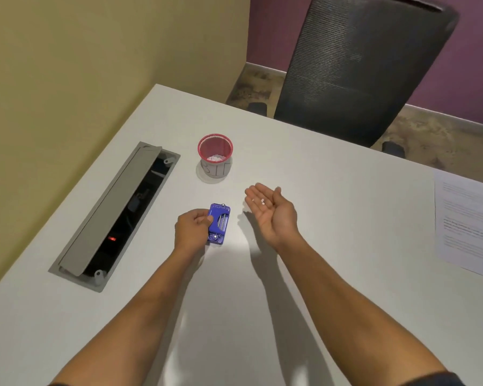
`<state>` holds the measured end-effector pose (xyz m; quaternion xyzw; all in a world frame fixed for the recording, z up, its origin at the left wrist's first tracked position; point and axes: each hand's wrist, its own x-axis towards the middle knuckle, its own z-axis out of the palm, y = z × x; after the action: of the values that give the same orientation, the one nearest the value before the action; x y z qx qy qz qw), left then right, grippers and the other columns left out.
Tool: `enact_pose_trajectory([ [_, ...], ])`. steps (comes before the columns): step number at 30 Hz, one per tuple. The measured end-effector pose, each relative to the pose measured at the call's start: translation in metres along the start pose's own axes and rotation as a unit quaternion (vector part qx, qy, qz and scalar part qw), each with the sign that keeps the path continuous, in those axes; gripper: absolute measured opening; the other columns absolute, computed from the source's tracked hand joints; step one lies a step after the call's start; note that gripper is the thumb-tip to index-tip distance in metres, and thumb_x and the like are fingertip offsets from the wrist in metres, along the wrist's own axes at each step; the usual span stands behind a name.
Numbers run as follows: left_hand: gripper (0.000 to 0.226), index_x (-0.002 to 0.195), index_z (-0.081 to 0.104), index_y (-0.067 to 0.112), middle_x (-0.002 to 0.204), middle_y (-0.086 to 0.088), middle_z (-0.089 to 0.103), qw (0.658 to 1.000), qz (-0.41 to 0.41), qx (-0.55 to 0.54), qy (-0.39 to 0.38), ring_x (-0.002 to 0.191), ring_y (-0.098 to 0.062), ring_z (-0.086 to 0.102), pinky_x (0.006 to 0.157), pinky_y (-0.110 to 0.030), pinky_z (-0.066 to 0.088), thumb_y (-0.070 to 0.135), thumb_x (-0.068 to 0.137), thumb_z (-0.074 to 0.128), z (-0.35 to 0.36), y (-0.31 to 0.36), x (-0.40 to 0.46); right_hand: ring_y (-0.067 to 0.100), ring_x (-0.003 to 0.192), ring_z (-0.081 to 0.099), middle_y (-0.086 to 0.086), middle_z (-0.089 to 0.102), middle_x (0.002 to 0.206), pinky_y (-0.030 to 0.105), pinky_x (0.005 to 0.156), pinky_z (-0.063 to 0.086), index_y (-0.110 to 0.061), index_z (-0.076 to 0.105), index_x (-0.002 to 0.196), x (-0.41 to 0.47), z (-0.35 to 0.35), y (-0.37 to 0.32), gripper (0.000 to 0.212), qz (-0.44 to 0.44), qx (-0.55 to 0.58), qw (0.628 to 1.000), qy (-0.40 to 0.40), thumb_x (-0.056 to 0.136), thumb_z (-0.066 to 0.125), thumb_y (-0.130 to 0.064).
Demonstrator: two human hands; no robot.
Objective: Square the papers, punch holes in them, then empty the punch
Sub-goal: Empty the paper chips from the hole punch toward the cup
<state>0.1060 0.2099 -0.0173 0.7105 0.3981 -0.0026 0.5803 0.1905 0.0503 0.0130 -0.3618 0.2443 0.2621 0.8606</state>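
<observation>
My left hand (191, 228) grips the blue hole punch (218, 223) by its left side, with the punch turned so its underside and metal parts face up, just above the white table (332, 190). To its right, my right hand (271, 208) is held palm up with the fingers straight. A few small white paper dots (261, 201) lie on that palm. A red mesh cup (215, 158) with a white label stands behind the punch and holds white paper bits at its bottom. The printed papers (469, 224) lie flat at the table's right edge.
An open cable hatch (115, 215) with a raised grey lid is sunk into the table on the left, near the yellow wall. A black mesh office chair (365, 68) stands beyond the far table edge.
</observation>
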Motion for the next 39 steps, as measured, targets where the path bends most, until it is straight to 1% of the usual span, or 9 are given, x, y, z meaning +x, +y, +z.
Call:
enact_pose_trajectory([
  [3,0.015,0.103,0.068,0.006,0.09,-0.009,0.074,1.0,-0.005,-0.002,0.012,0.069,-0.015,0.069,0.048,-0.015,0.049,0.008,0.091,0.059,0.0,0.003,0.02,0.027,0.101,0.066,0.017,0.065,0.11,0.036,0.092,0.052,0.005,0.058,0.116,0.021,0.026,-0.007,0.046,-0.01,-0.015,1.0,-0.021,0.106,0.031,-0.031],
  [13,0.015,0.103,0.067,0.005,0.095,-0.014,0.072,1.0,-0.019,-0.017,0.012,0.083,-0.024,0.071,0.074,-0.034,0.059,0.01,0.09,0.062,0.001,0.003,0.046,0.032,0.126,0.055,0.023,0.052,0.139,0.04,0.109,0.044,0.006,0.047,0.136,0.071,0.102,-0.018,0.058,-0.039,-0.09,0.992,-0.083,0.103,0.036,-0.041],
  [16,0.014,0.103,0.066,0.005,0.093,-0.013,0.071,1.0,-0.008,0.003,0.012,0.077,-0.018,0.069,0.06,-0.02,0.053,0.009,0.09,0.061,0.001,0.006,0.045,0.03,0.133,0.048,0.018,0.047,0.147,0.04,0.113,0.038,0.001,0.043,0.141,0.082,0.117,-0.019,0.063,-0.055,-0.178,0.978,-0.093,0.102,0.034,-0.047],
  [20,0.011,0.091,0.067,0.005,0.085,-0.014,0.069,1.0,0.015,0.015,0.012,0.063,-0.014,0.063,0.043,-0.009,0.046,0.002,0.089,0.057,0.002,0.008,0.042,0.025,0.144,0.031,0.006,0.031,0.159,0.041,0.118,0.026,-0.01,0.03,0.151,0.089,0.133,-0.019,0.077,-0.056,-0.345,0.93,-0.113,0.096,0.022,-0.065],
  [23,0.011,0.093,0.068,0.001,0.085,-0.016,0.069,0.999,0.028,0.022,0.015,0.062,-0.011,0.061,0.044,-0.007,0.044,0.003,0.089,0.058,0.001,0.007,0.041,0.025,0.144,0.031,0.001,0.027,0.161,0.038,0.107,0.031,-0.021,0.024,0.153,0.09,0.141,-0.018,0.082,-0.042,-0.433,0.892,-0.126,0.09,0.015,-0.073],
  [30,0.019,0.107,0.064,0.003,0.096,-0.013,0.068,0.998,0.042,0.041,0.027,0.07,-0.01,0.062,0.046,-0.005,0.042,0.007,0.088,0.063,0.001,0.009,0.037,0.029,0.145,0.029,0.0,0.024,0.162,0.042,0.107,0.032,-0.025,0.026,0.153,0.095,0.14,-0.018,0.084,-0.039,-0.491,0.857,-0.153,0.088,0.008,-0.075],
  [33,0.029,0.117,0.06,0.007,0.113,-0.011,0.061,0.995,0.059,0.055,0.056,0.09,-0.018,0.059,0.051,-0.006,0.038,0.013,0.089,0.066,0.004,0.013,0.034,0.029,0.145,0.028,0.001,0.022,0.162,0.046,0.112,0.029,-0.03,0.022,0.154,0.095,0.138,-0.019,0.076,-0.072,-0.517,0.841,-0.144,0.09,0.011,-0.072],
  [36,0.032,0.118,0.06,0.011,0.12,-0.006,0.053,0.992,0.089,0.05,0.079,0.101,-0.021,0.054,0.051,-0.001,0.039,0.019,0.088,0.068,0.007,0.018,0.028,0.024,0.148,0.021,0.0,0.016,0.164,0.044,0.116,0.023,-0.03,0.016,0.155,0.087,0.132,-0.022,0.066,-0.156,-0.571,0.789,-0.165,0.097,0.013,-0.062],
  [39,0.029,0.115,0.062,0.015,0.123,-0.004,0.053,0.984,0.118,0.081,0.102,0.107,-0.021,0.053,0.073,-0.013,0.041,0.022,0.088,0.068,0.009,0.022,0.023,0.017,0.149,0.016,-0.001,0.015,0.164,0.036,0.117,0.021,-0.027,0.022,0.153,0.08,0.121,-0.022,0.058,-0.223,-0.605,0.744,-0.176,0.102,0.021,-0.052],
])
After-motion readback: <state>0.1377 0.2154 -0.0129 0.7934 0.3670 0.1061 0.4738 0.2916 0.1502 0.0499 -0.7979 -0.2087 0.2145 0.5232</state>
